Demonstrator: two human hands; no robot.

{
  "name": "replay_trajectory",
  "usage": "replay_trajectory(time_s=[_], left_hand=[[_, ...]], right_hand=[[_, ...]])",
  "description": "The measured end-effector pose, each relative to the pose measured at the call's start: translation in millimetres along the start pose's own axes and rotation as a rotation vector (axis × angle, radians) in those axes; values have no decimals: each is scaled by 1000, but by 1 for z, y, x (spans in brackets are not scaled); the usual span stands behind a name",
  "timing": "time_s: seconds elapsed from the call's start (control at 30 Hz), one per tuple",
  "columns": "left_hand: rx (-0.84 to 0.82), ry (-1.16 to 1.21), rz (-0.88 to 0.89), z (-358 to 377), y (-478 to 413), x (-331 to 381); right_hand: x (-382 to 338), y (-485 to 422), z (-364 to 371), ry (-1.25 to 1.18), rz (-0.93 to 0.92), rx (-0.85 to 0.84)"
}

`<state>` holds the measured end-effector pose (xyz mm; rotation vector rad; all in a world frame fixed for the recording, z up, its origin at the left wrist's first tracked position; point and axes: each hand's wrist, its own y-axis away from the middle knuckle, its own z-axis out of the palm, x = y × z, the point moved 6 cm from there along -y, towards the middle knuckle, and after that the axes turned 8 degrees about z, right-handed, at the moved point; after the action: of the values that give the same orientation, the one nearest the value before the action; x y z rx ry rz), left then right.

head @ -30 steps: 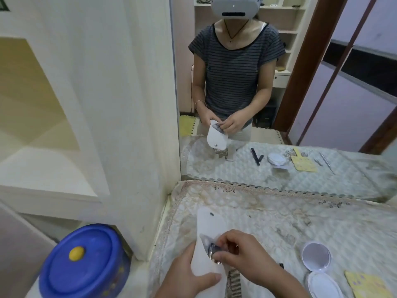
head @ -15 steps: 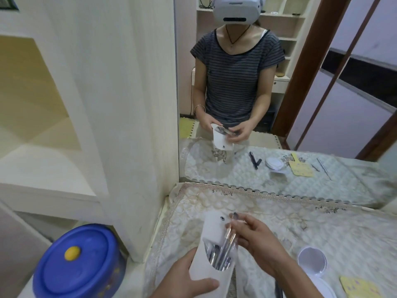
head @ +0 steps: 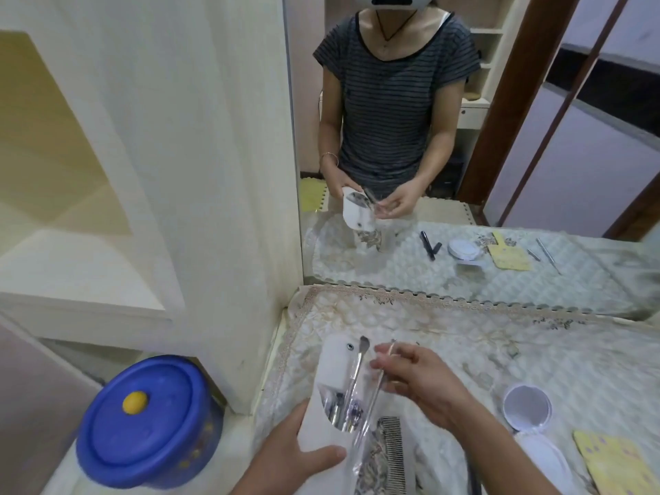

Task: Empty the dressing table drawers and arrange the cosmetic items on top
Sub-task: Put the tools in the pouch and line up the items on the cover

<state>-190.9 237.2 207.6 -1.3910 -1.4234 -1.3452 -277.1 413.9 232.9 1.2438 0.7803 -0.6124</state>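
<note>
My left hand grips a white pouch from below, over the near left part of the cloth-covered dressing table. Several thin metal-handled brushes stick out of its pocket; one brush stands upright with a grey tip. My right hand pinches another thin brush half drawn out of the pouch, in a clear sleeve. A comb lies under the pouch on the cloth.
An open round white compact and a yellow card lie at the right on the table. A blue lidded tub stands low at the left beside a cream cabinet panel. The mirror behind reflects the person and table.
My right hand has drawn a thin brush up out of the pouch and away to the right. The pouch has been lifted and tilted more upright; the view has dipped slightly.
</note>
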Motion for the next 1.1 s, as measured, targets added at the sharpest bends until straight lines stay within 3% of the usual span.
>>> replay_trajectory(time_s=[0.17, 0.33, 0.47, 0.57, 0.73, 0.87, 0.97, 1.1], left_hand=[[-15, -32, -4, -1, 5, -3], [-27, 20, -15, 2, 4, -8], [-20, 54, -7, 5, 2, -13], [-23, 38, -24, 5, 3, -20], [105, -79, -66, -12, 13, -33], [332, -25, -136, -31, 24, -49], [346, -30, -133, -35, 23, -51], [318, 23, -144, -35, 18, -49]], right_hand=[[12, 2, 31, 21, -7, -121], [10, 0, 36, 11, -21, -94], [19, -1, 41, -146, -6, -67], [18, -5, 35, -253, -33, 24], [8, -28, -19, -496, -115, 361], [40, -48, -25, -161, -3, 437], [73, -54, -8, 206, 34, 479], [67, -41, 2, 535, -78, 519]])
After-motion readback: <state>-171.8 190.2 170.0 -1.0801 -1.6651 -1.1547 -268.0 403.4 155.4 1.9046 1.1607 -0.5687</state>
